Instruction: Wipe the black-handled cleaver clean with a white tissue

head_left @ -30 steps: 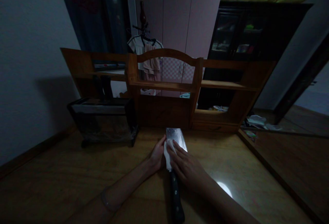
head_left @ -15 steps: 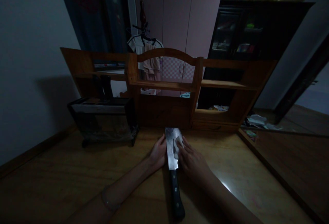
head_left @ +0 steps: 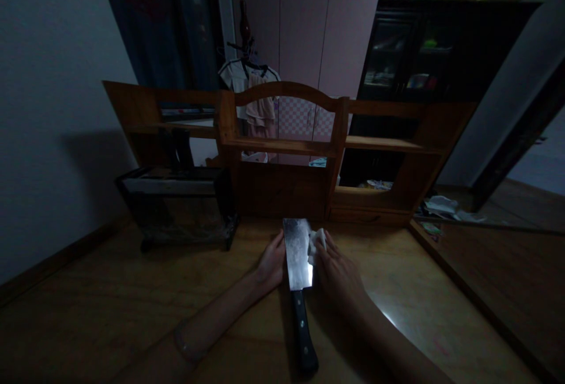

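A cleaver (head_left: 298, 260) with a broad metal blade and a black riveted handle points away from me, its handle toward me. My left hand (head_left: 272, 260) is closed at the left edge of the blade, with part of its fingers hidden behind it. In the closed fingers of my right hand (head_left: 339, 269) is a crumpled white tissue or cloth (head_left: 316, 244), at the blade's right edge. No hand is on the handle.
A dark knife block (head_left: 185, 210) with black-handled knives stands on the wooden desk (head_left: 176, 296) to the left. Behind the cleaver rises the desk's wooden shelf unit (head_left: 282, 147). A raised wooden edge (head_left: 459, 284) runs along the right side.
My right hand has slid the white tissue or cloth rightward, from the middle of the blade to its right edge. My left hand and the cleaver have hardly moved.
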Demonstrator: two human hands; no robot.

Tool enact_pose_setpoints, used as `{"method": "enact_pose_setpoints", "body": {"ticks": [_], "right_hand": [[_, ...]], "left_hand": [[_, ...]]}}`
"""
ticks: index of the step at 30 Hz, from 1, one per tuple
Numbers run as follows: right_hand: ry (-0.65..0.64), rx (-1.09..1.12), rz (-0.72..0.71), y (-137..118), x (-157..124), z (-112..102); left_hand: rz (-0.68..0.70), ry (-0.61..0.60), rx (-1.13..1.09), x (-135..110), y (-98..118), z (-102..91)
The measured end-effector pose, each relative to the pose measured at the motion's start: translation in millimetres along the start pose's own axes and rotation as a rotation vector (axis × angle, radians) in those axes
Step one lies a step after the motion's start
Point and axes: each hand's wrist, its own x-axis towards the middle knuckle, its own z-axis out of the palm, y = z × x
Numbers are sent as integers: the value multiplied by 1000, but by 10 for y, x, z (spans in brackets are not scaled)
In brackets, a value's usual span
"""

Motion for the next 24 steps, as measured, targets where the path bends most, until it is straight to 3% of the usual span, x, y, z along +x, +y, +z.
{"method": "enact_pose_setpoints", "body": {"ticks": [4,8,12,19,24], "right_hand": [[11,95,-65,-66,29,-71],[-110,210,-204,-213,25,-158],[-214,255,-244,-338,16,-210],[-213,163,-170,-266,17,-119],[-194,97,-73,-194,14,-96]], "left_hand": [[2,22,24,-15,1,30],[-30,111,25,-22,-3,6],[-30,210,30,-11,-11,-29],[-26,69,4,-12,5,-24],[-13,33,14,-18,6,-9]]}}
